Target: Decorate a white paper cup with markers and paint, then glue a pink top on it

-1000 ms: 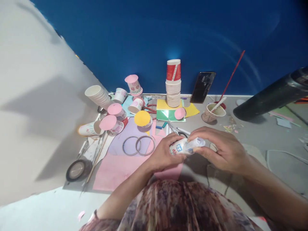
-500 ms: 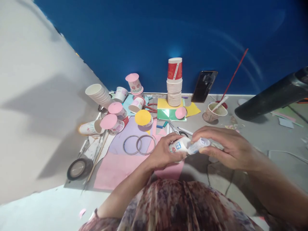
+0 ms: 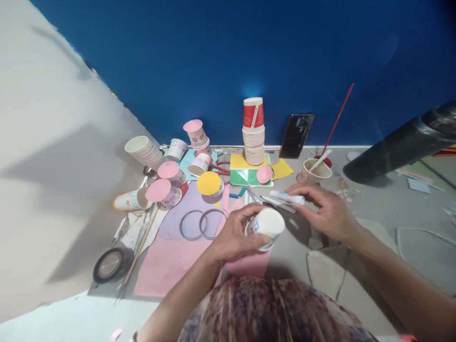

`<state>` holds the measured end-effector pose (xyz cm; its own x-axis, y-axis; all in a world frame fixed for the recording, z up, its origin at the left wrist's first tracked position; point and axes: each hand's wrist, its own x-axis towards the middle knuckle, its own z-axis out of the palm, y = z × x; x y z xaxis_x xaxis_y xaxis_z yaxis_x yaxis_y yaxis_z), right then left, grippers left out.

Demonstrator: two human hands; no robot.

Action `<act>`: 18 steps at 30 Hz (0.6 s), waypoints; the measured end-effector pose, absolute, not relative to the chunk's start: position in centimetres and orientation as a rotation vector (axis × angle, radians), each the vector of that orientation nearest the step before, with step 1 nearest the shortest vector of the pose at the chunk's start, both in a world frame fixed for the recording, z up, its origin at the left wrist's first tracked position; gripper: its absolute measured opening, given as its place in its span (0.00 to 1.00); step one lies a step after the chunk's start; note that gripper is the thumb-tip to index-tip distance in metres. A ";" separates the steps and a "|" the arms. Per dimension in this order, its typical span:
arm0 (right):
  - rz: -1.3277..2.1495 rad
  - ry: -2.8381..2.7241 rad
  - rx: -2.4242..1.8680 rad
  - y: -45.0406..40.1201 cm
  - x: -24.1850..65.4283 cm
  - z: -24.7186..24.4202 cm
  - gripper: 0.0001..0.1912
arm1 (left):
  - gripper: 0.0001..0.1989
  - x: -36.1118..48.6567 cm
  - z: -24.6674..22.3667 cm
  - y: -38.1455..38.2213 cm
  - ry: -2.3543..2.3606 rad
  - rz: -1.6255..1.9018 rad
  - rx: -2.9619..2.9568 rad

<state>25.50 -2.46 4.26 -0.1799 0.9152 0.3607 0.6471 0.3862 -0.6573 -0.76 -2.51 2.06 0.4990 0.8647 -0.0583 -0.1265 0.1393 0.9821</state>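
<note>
In my left hand (image 3: pixel 240 232) is a white paper cup (image 3: pixel 270 223), tipped so that its base faces up toward me; blue and red drawings show on its side. My right hand (image 3: pixel 326 209) pinches a white tube (image 3: pixel 288 196) with bluish markings between thumb and fingers, apart from the cup; its exact kind is unclear. Just under the tube lie a white pen (image 3: pixel 280 204) and scissors (image 3: pixel 253 194) on the table. Left of the cup, two tape rings (image 3: pixel 192 224) overlap on purple and pink paper (image 3: pixel 160 261).
Decorated cups with pink (image 3: pixel 158 191) and yellow (image 3: pixel 208 184) paper discs stand at the left. A red-and-white cup stack (image 3: pixel 253 128), a phone (image 3: pixel 298 135) and a brush cup (image 3: pixel 313 172) line the back. A black cylinder (image 3: pixel 388 152) juts in from the right.
My right hand has drawn the tube away from the cup, up and slightly rightward. My left hand has turned the cup so its base shows more. The view has tilted slightly upward.
</note>
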 end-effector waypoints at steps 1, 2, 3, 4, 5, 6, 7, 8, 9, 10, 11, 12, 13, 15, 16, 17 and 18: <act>0.534 -1.896 -1.386 -2.6 25.1 3.4 0.09 | 0.29 -0.9 2.1 -2.4 0.815 0.900 1.184; 0.596 -1.870 -1.436 -2.7 24.7 2.6 0.10 | 0.30 -1.0 2.1 -2.2 0.869 0.984 1.139; 0.661 -1.838 -1.484 -2.8 24.3 1.9 0.11 | 0.31 -1.1 2.0 -2.1 0.918 1.073 1.091; 0.726 -1.807 -1.523 -3.0 24.0 1.4 0.11 | 0.32 -1.2 1.9 -1.9 0.956 1.159 1.044; 0.786 -1.783 -1.554 -3.2 23.7 1.0 0.12 | 0.32 -1.2 1.9 -1.8 0.983 1.230 1.001; 0.838 -1.767 -1.575 -3.3 23.5 0.8 0.13 | 0.32 -1.3 1.8 -1.8 1.003 1.280 0.964; 0.878 -1.761 -1.586 -3.4 23.3 0.6 0.13 | 0.32 -1.3 1.7 -1.7 1.020 1.309 0.935; 0.904 -1.761 -1.587 -3.5 23.1 0.6 0.13 | 0.31 -1.2 1.6 -1.7 1.037 1.322 0.915; 0.922 -1.764 -1.580 -3.6 23.0 0.5 0.13 | 0.31 -1.2 1.6 -1.7 1.055 1.321 0.907; 0.934 -1.764 -1.572 -3.6 23.0 0.5 0.13 | 0.31 -1.1 1.6 -1.7 1.074 1.317 0.912; 0.945 -1.756 -1.566 -3.6 23.0 0.5 0.12 | 0.31 -1.0 1.6 -1.7 1.093 1.316 0.924; 0.956 -1.736 -1.563 -3.5 23.1 0.4 0.12 | 0.31 -0.9 1.7 -1.7 1.116 1.314 0.939; 0.966 -1.704 -1.562 -3.3 23.3 0.4 0.13 | 0.31 -0.8 1.7 -1.7 1.143 1.309 0.957; 0.963 -1.599 -1.572 -2.9 23.8 0.4 0.14 | 0.29 -0.6 1.7 -1.6 1.203 1.283 0.990; 0.948 -1.532 -1.581 -2.6 24.2 0.5 0.15 | 0.28 -0.5 1.7 -1.6 1.225 1.268 1.007; 0.928 -1.466 -1.587 -2.4 24.6 0.6 0.17 | 0.28 -0.3 1.7 -1.5 1.239 1.249 1.026; 0.910 -1.406 -1.589 -2.1 24.9 0.8 0.18 | 0.27 -0.1 1.6 -1.5 1.242 1.227 1.047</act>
